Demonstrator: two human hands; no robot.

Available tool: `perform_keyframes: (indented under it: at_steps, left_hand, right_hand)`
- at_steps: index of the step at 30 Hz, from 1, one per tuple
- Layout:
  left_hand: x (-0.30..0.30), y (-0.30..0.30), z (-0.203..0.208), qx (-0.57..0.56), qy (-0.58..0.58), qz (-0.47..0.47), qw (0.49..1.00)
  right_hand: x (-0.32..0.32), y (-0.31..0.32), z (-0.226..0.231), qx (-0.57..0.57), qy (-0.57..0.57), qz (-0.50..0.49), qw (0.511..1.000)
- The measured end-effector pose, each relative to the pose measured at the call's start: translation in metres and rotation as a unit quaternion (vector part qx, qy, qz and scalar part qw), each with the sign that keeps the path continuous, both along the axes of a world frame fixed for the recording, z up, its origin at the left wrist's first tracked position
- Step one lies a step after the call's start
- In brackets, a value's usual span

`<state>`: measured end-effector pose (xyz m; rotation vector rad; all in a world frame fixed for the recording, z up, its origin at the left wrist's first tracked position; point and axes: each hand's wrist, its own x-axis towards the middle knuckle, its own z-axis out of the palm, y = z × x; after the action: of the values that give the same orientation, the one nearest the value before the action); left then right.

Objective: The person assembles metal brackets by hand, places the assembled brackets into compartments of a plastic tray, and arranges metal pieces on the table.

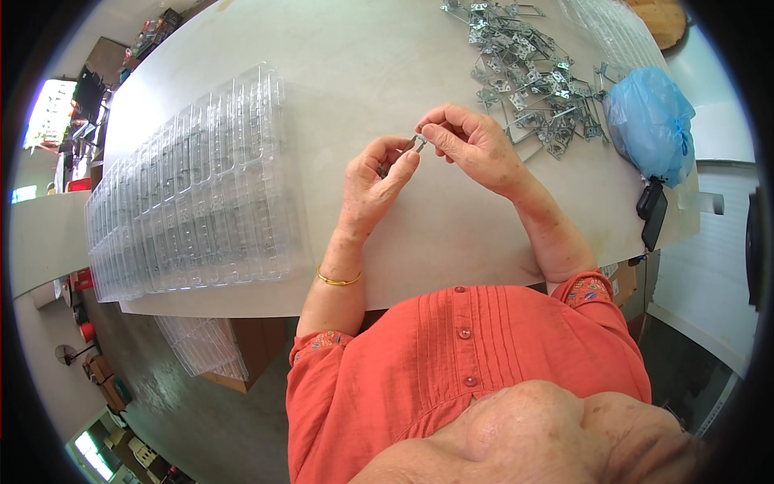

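Observation:
Above the middle of the table, my left hand point(376, 179) pinches a small silvery metal part point(418, 144) between thumb and fingers. My right hand point(477, 148) meets it from the other side, its thumb and forefinger closed at the part's upper end. Most of the part is covered by my fingers, so its full shape is hidden. Beyond my right hand lies a loose heap of metal brackets point(528, 77) with thin rods. To the left of my hands stand stacked clear plastic trays point(201, 177) with long narrow compartments.
A tied blue plastic bag point(651, 121) sits at the table's right side, with a black object point(651, 211) beside it. More clear plastic sheeting point(605, 28) lies at the far right. Below the table's front edge are a clear tray point(205, 343) and a cardboard box point(260, 347).

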<state>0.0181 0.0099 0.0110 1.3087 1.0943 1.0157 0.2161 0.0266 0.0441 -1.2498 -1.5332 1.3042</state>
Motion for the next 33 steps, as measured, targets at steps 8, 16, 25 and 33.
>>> perform_keyframes:
  at_steps: [8,16,25,33]
  left_hand:
    - [0.001,-0.002,-0.003,0.079,0.094,-0.044,0.991]
    - [-0.011,0.006,0.0,-0.145,-0.199,-0.031,0.969]
    - [-0.013,0.009,-0.005,-0.154,-0.286,-0.028,0.945]
    - [-0.011,0.006,-0.004,-0.137,-0.253,-0.028,0.957]
  right_hand:
    - [0.0,-0.002,-0.005,0.086,-0.057,-0.059,0.993]
    - [0.004,0.003,0.011,0.024,0.058,-0.088,0.994]
    - [-0.006,-0.003,0.007,-0.035,0.046,-0.025,0.998]
    - [-0.006,-0.003,0.002,-0.028,0.03,-0.022,0.999]
